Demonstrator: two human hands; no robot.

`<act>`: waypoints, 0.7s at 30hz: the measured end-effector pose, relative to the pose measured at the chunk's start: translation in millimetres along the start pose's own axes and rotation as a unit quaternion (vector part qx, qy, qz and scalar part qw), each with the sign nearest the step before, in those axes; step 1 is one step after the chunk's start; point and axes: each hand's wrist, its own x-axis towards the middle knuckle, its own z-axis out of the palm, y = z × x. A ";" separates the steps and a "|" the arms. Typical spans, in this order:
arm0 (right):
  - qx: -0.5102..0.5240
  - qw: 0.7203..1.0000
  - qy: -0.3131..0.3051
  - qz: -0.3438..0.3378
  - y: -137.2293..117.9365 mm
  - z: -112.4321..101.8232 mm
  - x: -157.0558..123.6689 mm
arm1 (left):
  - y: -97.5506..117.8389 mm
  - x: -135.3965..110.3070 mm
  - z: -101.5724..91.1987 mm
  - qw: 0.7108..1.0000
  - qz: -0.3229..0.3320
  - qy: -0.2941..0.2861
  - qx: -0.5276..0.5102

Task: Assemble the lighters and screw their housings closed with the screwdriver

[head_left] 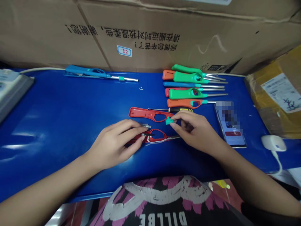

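Observation:
Under my left hand (117,141) lies a red lighter half (160,135) of the long-nosed kind, its inner parts and thin white wires exposed. My left fingers and thumb are closed around its handle end, beside a small clear part (147,126). In my right hand (192,127), a small green plastic piece (168,120) is pinched between thumb and forefinger. It is close to the finger loop of a second red shell half (141,113), which rests just beyond, hollow side up. A screwdriver (180,110) with a yellow and black handle lies behind that shell.
Several green, orange, blue and red lighters (188,94) lie in a row at the back right. A blue lighter (87,72) is at the back left. A phone (230,125), white device (274,143) and taped carton (270,78) stand right; a large cardboard box (141,25) walls the back.

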 end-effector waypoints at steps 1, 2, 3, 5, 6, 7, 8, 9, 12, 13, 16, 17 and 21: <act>0.039 0.999 -0.015 0.009 -4.9 -1.8 0.3 | 1.7 0.3 -0.4 1.000 0.000 0.012 -0.008; 0.071 0.997 -0.034 0.025 -10.4 -3.5 0.9 | 3.6 0.8 -0.9 1.000 0.000 0.025 -0.020; 0.095 0.993 -0.054 0.042 -16.2 -4.6 1.8 | 5.7 1.3 -1.4 0.999 -0.002 0.036 -0.034; 0.133 0.985 -0.089 0.070 -26.6 -4.5 4.0 | 10.0 2.0 -2.0 0.996 -0.010 0.051 -0.067; 0.143 0.982 -0.098 0.074 -30.7 -2.9 5.0 | 12.1 2.1 -2.1 0.995 -0.013 0.055 -0.080; 0.149 0.981 -0.098 0.070 -33.7 -0.5 5.7 | 13.9 2.0 -2.1 0.994 -0.017 0.058 -0.090; 0.152 0.983 -0.090 0.058 -35.6 2.8 6.1 | 15.6 1.7 -1.9 0.993 -0.025 0.062 -0.097; 0.152 0.985 -0.077 0.040 -36.6 6.5 6.0 | 17.0 1.4 -1.6 0.992 -0.037 0.065 -0.101; 0.149 0.988 -0.022 -0.029 -35.5 18.1 3.2 | 20.1 0.9 0.2 0.986 -0.091 0.077 -0.117; 0.142 0.989 -0.011 -0.051 -34.5 21.2 1.8 | 20.9 1.1 1.0 0.983 -0.107 0.082 -0.124; 0.100 0.989 -0.001 -0.108 -31.7 27.3 -1.6 | 22.1 2.0 3.5 0.978 -0.130 0.093 -0.137; 0.087 0.988 -0.004 -0.125 -31.0 28.2 -2.1 | 22.1 2.2 4.3 0.978 -0.131 0.092 -0.137; 0.074 0.985 -0.028 -0.156 -29.6 26.3 -2.0 | 19.4 1.8 5.3 0.981 -0.111 0.086 -0.135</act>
